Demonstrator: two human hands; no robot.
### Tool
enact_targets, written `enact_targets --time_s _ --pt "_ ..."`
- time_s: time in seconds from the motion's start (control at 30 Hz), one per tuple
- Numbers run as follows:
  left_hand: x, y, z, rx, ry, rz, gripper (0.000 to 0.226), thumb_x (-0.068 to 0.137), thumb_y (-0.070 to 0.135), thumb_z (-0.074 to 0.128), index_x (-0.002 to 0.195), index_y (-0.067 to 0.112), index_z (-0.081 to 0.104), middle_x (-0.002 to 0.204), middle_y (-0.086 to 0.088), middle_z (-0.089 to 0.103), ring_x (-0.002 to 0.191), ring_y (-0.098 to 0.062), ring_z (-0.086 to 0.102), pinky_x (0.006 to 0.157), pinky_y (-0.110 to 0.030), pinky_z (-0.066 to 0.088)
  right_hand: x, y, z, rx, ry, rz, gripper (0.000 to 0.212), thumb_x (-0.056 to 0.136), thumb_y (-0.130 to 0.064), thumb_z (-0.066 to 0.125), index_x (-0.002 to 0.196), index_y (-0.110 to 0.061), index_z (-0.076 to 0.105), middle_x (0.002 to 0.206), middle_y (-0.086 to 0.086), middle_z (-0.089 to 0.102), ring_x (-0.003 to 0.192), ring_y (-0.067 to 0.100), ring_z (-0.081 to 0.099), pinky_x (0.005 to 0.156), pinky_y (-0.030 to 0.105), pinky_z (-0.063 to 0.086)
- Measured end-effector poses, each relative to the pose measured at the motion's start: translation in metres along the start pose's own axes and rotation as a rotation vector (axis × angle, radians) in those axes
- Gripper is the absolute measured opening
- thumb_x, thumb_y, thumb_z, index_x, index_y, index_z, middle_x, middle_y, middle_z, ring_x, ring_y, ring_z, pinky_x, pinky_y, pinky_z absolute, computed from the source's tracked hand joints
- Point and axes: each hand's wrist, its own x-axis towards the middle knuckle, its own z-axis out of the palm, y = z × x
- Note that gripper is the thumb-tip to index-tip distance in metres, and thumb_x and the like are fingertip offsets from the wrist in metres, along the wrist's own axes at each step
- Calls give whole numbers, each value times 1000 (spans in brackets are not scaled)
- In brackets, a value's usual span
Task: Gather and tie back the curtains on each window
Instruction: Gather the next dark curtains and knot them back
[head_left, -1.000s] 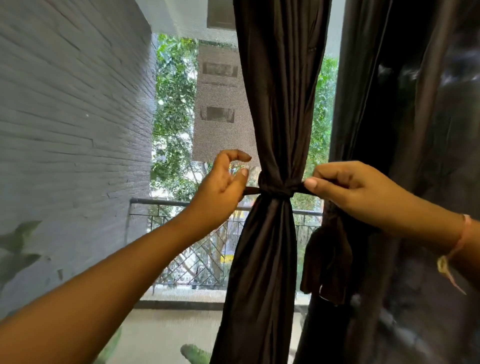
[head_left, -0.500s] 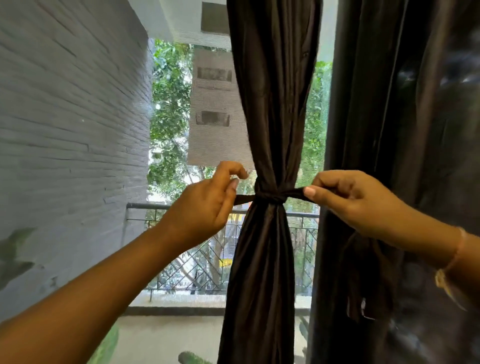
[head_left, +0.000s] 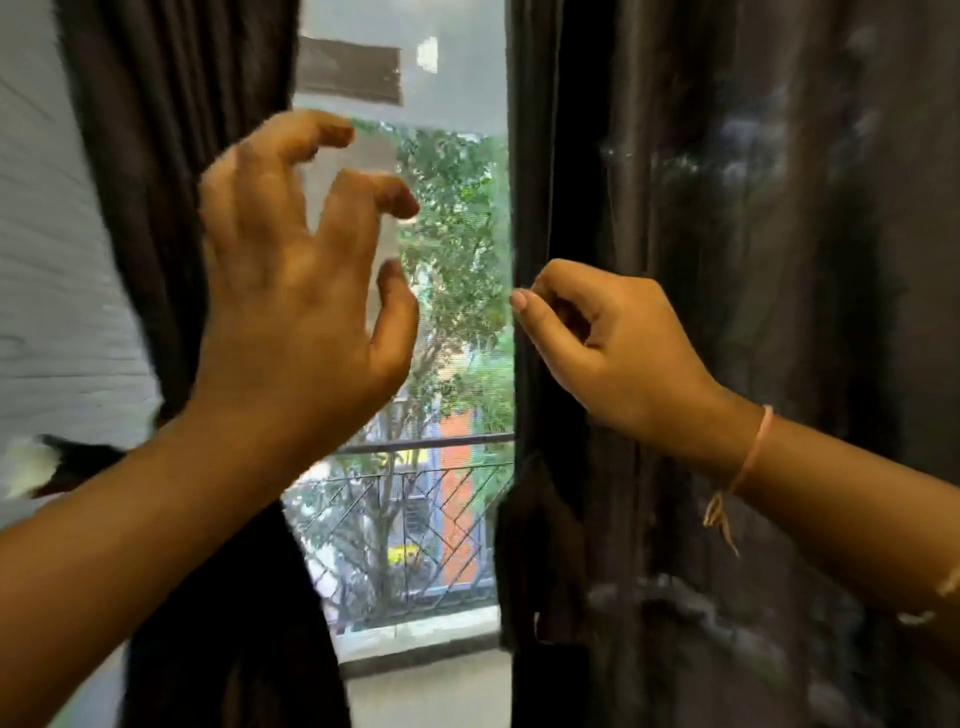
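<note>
A dark brown left curtain (head_left: 171, 156) hangs at the left, partly hidden behind my left arm. My left hand (head_left: 296, 291) is raised in front of it and the window, fingers spread and bent, holding nothing. The dark right curtain (head_left: 779, 208) hangs loose and fills the right side. My right hand (head_left: 608, 348) is in front of its left edge with fingers curled and the thumb tip at the hem; no fabric shows between the fingers. A dark fabric piece (head_left: 540, 545) hangs low along that edge. The left curtain's knot is hidden.
Between the curtains is a window gap with a metal balcony railing (head_left: 415, 447) and trees outside. A grey brick wall (head_left: 52, 312) stands at the far left. The window sill (head_left: 415, 644) is below.
Both hands have let go of the tie ends on the left curtain. My view swung right, and the hands moved over toward the right curtain, the left one opening.
</note>
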Motion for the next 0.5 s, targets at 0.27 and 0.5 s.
enact_targets --time_s 0.27,0.5 --pt "85 67 77 -99 -133 -3 45 75 37 54 115 16 47 135 -16 29 119 -24 38 99 -33 30 26 105 -79 -243 108 -116 24 91 -29 49 72 -14 49 65 -5 45 66 27 52 59 40 42" --pt "171 71 143 154 -200 -210 50 80 30 62 122 37 35 145 -13 12 104 -45 50 96 -48 40 82 200 -138 -492 223 -120 27 86 -34 48 93 -9 55 96 12 53 93 36 49 79 46 44"
